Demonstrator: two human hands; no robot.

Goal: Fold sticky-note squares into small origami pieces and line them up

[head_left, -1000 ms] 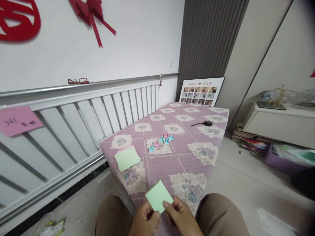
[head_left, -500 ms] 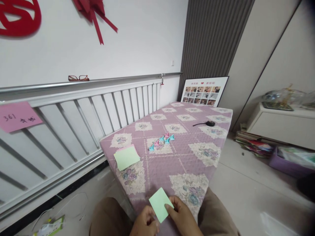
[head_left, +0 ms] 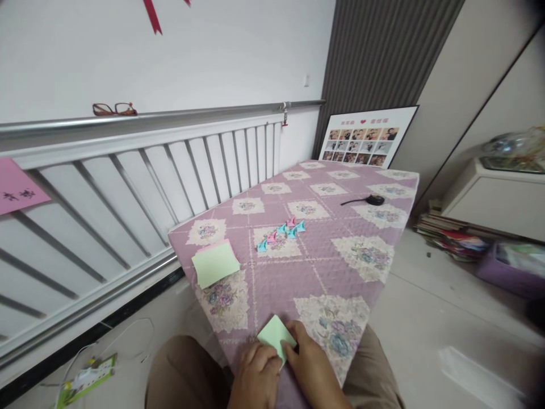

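A small green paper square (head_left: pixel 275 332) lies at the near end of the cloth-covered table (head_left: pixel 293 289), with a faint crease across it. My left hand (head_left: pixel 258 375) presses on its lower left side, fingers together. My right hand (head_left: pixel 309 360) grips its right edge between thumb and fingers. Farther left on the cloth is a stack of green sheets (head_left: pixel 216 264) with a pink edge showing behind. Several pink and blue folded pieces or clips (head_left: pixel 281 228) sit in a group near the middle.
A black round object with a strap (head_left: pixel 374 200) lies at the table's far right. A photo board (head_left: pixel 368 136) leans behind the table. White railings (head_left: pixel 191 167) run along the left, with glasses (head_left: pixel 114 109) on the pipe above.
My left hand has moved onto the paper and the paper now rests lower, against the table. The whole view has shifted slightly downward.
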